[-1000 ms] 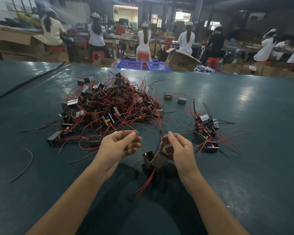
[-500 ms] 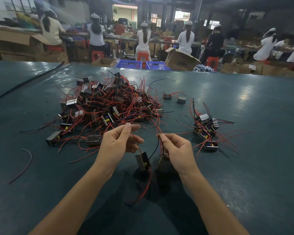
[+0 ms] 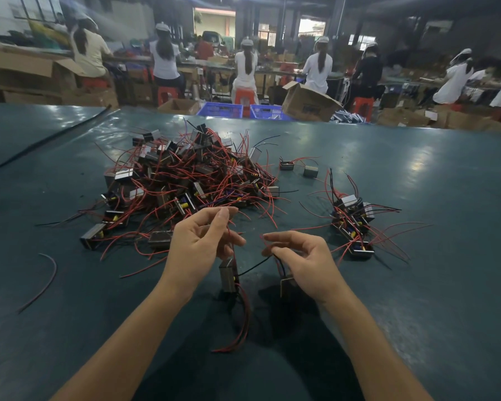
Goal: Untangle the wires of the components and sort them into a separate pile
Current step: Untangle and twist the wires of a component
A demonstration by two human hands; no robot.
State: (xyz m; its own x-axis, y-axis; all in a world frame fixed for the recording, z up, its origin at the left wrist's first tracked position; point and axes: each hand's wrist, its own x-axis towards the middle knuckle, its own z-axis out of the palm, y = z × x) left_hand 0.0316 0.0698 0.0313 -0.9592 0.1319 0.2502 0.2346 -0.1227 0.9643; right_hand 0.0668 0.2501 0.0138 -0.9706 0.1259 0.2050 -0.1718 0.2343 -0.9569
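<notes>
The risk I see is the thin black wire [image 3: 255, 265] stretched from one small grey metal-cased component [image 3: 228, 274] to its twin [image 3: 287, 286]: tug the hands apart sharply and it could cinch tighter or tear loose. The left hand [image 3: 203, 241], raised over the dark green table [image 3: 417, 183], pinches a red lead [image 3: 228, 231] between thumb and forefinger, the first component dangling below. The right hand [image 3: 301, 257] pinches the twin's leads [image 3: 276, 260], that block tucked under its palm. The big red-wired heap [image 3: 185, 180] lies just beyond; the small sorted pile [image 3: 353, 224] sits to the right.
</notes>
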